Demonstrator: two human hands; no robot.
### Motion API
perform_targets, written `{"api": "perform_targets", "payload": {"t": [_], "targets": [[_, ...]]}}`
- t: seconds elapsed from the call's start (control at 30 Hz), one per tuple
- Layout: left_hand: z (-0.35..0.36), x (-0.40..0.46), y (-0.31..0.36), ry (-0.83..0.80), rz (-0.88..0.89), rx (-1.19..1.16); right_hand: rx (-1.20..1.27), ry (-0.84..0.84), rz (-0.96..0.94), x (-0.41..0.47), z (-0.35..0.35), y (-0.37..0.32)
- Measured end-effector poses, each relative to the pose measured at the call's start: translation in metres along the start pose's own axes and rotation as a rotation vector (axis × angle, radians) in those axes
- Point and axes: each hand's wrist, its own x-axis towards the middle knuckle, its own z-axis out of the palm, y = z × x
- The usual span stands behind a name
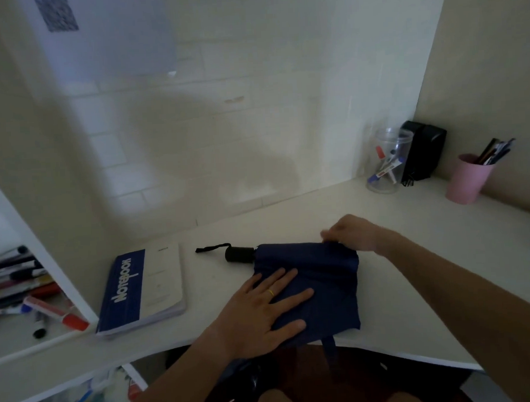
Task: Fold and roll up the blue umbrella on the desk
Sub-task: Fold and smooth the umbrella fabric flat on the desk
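A person seated at a white bench (pixel 381 225) works on a blue umbrella (pixel 323 277), which lies collapsed near the front edge, its fabric spread flat in a rough square. The black handle (pixel 239 254) points left, a thin black wrist loop (pixel 212 248) trailing from it across the benchtop. A blue fabric strap (pixel 329 346) hangs over the bench's front edge.

The left hand (pixel 263 311) lies palm down on the near-left part of the fabric, fingers spread and flat, pressing rather than gripping; a yellow ring (pixel 271 292) shows on one finger. The right hand (pixel 351 231) reaches to the umbrella's far edge, where its grip is pinched closed on a fold of the blue fabric, fingertips partly blurred.

Left of the umbrella, well apart from it, sits a blue-and-white notebook (pixel 142 290). At the back right corner stand a clear plastic jar (pixel 389 160) holding markers, a black box-shaped object (pixel 423 149) beside it, and a pink cup (pixel 468 179) filled with pens. A shelf (pixel 34 342) at far left holds scattered markers.
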Motion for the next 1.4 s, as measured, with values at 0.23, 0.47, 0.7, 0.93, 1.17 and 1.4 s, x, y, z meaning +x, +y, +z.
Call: {"api": "perform_targets", "payload": {"t": [0.23,0.47,0.7,0.93,1.17,1.4], "targets": [[0.001,-0.001,0.001,0.012,0.010,0.005,0.249,0.282,-0.245,-0.012,0.001,0.003],[0.005,0.004,0.001,0.030,0.002,0.011,0.356,0.040,-0.353,-0.033,-0.005,0.003],[0.006,0.004,0.000,0.115,0.021,0.011,0.075,0.004,-0.210,-0.053,-0.010,-0.012],[0.003,0.002,0.003,0.190,0.066,-0.048,-0.022,0.116,-0.380,-0.100,0.045,-0.003],[-0.003,-0.038,0.012,0.493,-0.244,-0.411,-0.222,0.229,-0.383,-0.104,0.078,0.030],[-0.031,-0.004,0.015,0.458,-0.649,-1.011,-0.440,0.494,-0.652,-0.118,0.086,0.029]]}}
